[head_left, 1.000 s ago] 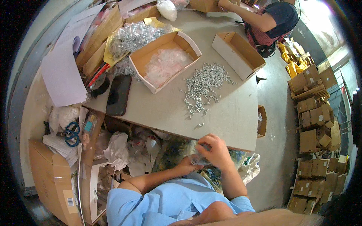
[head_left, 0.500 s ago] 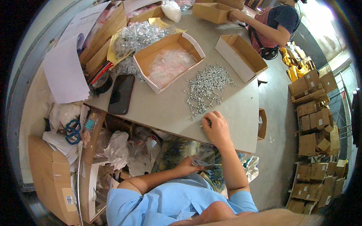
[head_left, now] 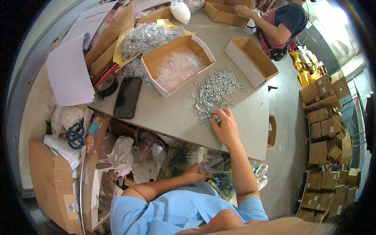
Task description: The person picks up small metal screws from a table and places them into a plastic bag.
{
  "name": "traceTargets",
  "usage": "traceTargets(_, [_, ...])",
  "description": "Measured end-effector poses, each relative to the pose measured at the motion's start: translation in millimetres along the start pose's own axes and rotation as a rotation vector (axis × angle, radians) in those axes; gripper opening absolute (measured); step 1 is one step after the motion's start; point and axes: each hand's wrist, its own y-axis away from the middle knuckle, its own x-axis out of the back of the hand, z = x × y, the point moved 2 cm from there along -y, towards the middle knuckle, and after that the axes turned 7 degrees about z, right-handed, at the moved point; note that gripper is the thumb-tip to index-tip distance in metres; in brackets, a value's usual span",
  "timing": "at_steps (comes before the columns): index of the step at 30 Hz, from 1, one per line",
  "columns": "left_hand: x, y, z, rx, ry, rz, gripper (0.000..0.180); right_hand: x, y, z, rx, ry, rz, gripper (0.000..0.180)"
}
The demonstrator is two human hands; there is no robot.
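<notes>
A person in a light blue shirt sits at a grey table [head_left: 176,113]. The right hand [head_left: 224,126] rests on the near edge of a pile of small silver screws [head_left: 216,92], fingers curled onto a few; whether any are pinched cannot be told. The left hand [head_left: 197,170], below the table edge at six o'clock from the pile, grasps a small clear plastic bag [head_left: 211,166]. An open cardboard box [head_left: 177,64] of clear bags sits at ten o'clock from the pile, a black phone [head_left: 126,98] at nine o'clock.
</notes>
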Motion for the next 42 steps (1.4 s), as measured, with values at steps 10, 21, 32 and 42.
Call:
traceTargets(10, [3,9,39,0.057,-0.029,0.012,0.034,-5,7,7,0.045,0.068,-0.007,0.015])
traceTargets(21, [2,12,57,0.121,0.016,0.004,0.03,28,14,-16,0.044,-0.145,-0.442,0.016])
traceTargets(32, [4,10,41,0.008,-0.013,0.022,0.035,-11,5,-2,0.183,-0.021,-0.065,0.017])
traceTargets(42, [4,-5,19,-0.328,-0.19,0.088,0.026,39,71,-7,0.068,-0.274,-0.369,0.014])
